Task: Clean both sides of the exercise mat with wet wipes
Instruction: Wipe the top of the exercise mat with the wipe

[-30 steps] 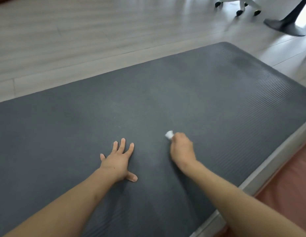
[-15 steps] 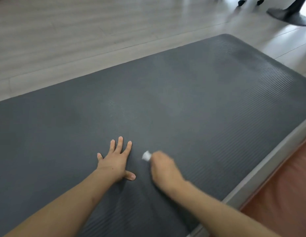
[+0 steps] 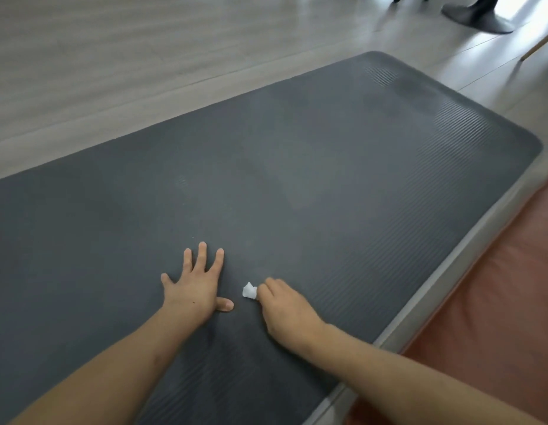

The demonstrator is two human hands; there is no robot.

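Note:
A dark grey ribbed exercise mat [image 3: 327, 167] lies flat on the floor and fills most of the view. My left hand [image 3: 197, 286] presses flat on the mat near its front edge, fingers spread. Just to its right, my right hand [image 3: 285, 308] grips a small crumpled white wet wipe [image 3: 249, 291] against the mat; only a corner of the wipe sticks out past the fingers.
Pale wood floor [image 3: 144, 56] runs beyond the mat. A reddish-brown cushion [image 3: 496, 317] borders the mat on the right. A dark stand base [image 3: 478, 16] and chair castors sit at the top right.
My right hand has slid the wipe left and toward me, ending close beside my left hand. My left hand stays planted in place.

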